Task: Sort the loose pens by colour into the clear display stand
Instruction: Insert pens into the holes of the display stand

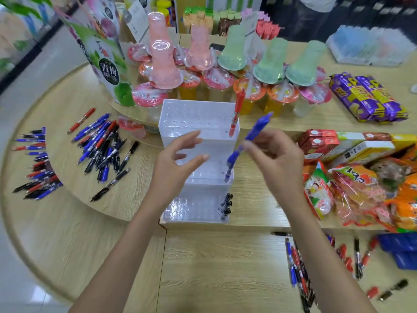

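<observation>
Firstly, right hand [277, 160]: thumb and fingertips pinch a blue pen [249, 141] around mid-barrel.
Blue pen: tilted, top end up and to the right, tip down at the right end of the stand's middle step.
Left hand [178, 161]: fingers loosely spread and curved, holding nothing, over the middle step; contact unclear.
Clear display stand [194, 114]: three steps dotted with holes, on the wooden counter.
Red pen [235, 114]: upright in the top step, right end.
Black pens [225, 205]: three in the bottom step, right end.
Loose pens [101, 145]: mixed red, blue and black heap on the round table, left.
Smaller scatter of pens [297, 263]: counter, lower right.
Snack packets [361, 184]: right of the stand.
Jelly cups [214, 84]: behind the stand.
</observation>
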